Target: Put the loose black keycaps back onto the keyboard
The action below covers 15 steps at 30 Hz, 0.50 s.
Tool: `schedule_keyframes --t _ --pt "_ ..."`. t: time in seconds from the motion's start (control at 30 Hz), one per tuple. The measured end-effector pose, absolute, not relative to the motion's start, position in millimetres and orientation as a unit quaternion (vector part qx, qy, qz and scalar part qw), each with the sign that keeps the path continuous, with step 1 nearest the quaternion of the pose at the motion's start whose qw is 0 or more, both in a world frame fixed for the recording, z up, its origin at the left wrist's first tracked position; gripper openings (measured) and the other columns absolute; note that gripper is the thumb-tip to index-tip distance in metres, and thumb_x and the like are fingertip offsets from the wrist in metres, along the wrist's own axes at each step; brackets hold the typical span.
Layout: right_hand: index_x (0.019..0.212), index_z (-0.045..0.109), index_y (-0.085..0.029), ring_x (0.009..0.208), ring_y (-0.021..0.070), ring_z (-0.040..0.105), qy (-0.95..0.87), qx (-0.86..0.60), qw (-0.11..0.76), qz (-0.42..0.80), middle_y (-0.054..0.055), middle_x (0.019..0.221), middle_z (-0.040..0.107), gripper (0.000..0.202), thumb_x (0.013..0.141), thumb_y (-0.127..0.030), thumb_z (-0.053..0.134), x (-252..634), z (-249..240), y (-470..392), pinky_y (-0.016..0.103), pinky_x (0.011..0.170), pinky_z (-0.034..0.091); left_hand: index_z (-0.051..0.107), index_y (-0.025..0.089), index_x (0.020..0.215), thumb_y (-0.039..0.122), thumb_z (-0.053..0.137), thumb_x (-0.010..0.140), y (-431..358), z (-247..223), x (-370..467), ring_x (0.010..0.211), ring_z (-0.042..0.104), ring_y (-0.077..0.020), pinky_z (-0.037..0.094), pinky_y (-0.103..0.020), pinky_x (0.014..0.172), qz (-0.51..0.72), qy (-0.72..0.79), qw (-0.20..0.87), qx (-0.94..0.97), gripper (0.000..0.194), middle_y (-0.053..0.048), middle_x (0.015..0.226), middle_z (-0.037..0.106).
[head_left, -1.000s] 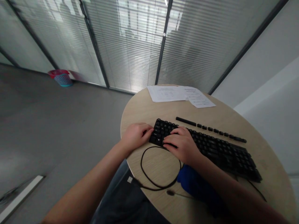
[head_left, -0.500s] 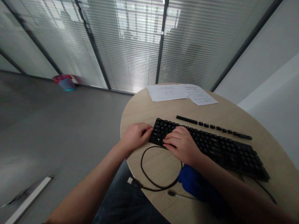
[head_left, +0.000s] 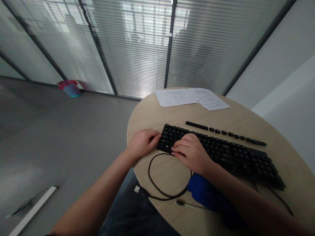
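A black keyboard (head_left: 231,157) lies at a slant on the round wooden table (head_left: 145,114). At its left end, my left hand (head_left: 145,141) pinches the edge between thumb and fingers. My right hand (head_left: 189,150) rests over the keyboard's left part, fingers pressed together at the front edge near the bottom row; what they hold, if anything, is hidden. Behind the keyboard runs a row of loose black keys (head_left: 223,132), with a long bar key (head_left: 197,125) at its left. A blue cloth (head_left: 204,193) lies partly under my right forearm.
Printed papers (head_left: 177,97) lie at the table's far edge. A coiled black cable (head_left: 149,170) and its USB plug (head_left: 137,189) are at the near left edge, beside a thin tool with a dark round end (head_left: 180,203). A red and blue basket (head_left: 71,89) stands on the floor.
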State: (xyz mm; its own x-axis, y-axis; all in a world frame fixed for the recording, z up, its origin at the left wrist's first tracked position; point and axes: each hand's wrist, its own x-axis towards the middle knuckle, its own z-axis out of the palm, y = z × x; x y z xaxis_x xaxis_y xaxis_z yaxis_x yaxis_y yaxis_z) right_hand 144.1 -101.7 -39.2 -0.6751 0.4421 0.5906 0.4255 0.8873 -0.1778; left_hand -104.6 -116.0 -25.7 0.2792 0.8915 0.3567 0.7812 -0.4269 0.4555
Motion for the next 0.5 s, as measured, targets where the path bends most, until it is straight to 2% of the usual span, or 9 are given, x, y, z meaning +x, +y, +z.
schedule_keyframes --t 0.27,0.5 --pt "0.085 0.077 -0.025 0.09 0.0147 0.057 -0.901 -0.261 0.344 0.026 -0.004 0.094 0.073 0.004 0.089 -0.024 0.076 143.6 -44.2 -99.8 0.036 0.091 0.037 0.074 0.019 0.089 0.028 0.053 0.099 -115.3 -28.2 -106.3 0.075 0.066 -0.0166 0.046 -0.029 0.069 0.284 0.521 0.094 0.8 0.025 -0.004 0.086 0.075" --pt "0.087 0.078 -0.024 0.088 0.0141 0.058 -0.891 -0.277 0.357 0.044 -0.002 0.094 0.073 0.003 0.087 -0.027 0.078 145.3 -45.9 -98.9 0.035 0.088 0.039 0.073 0.019 0.09 0.029 0.051 0.099 -115.4 -27.2 -106.4 0.075 0.067 -0.0171 0.047 -0.03 0.069 0.277 0.516 0.096 0.805 0.026 -0.004 0.084 0.075"
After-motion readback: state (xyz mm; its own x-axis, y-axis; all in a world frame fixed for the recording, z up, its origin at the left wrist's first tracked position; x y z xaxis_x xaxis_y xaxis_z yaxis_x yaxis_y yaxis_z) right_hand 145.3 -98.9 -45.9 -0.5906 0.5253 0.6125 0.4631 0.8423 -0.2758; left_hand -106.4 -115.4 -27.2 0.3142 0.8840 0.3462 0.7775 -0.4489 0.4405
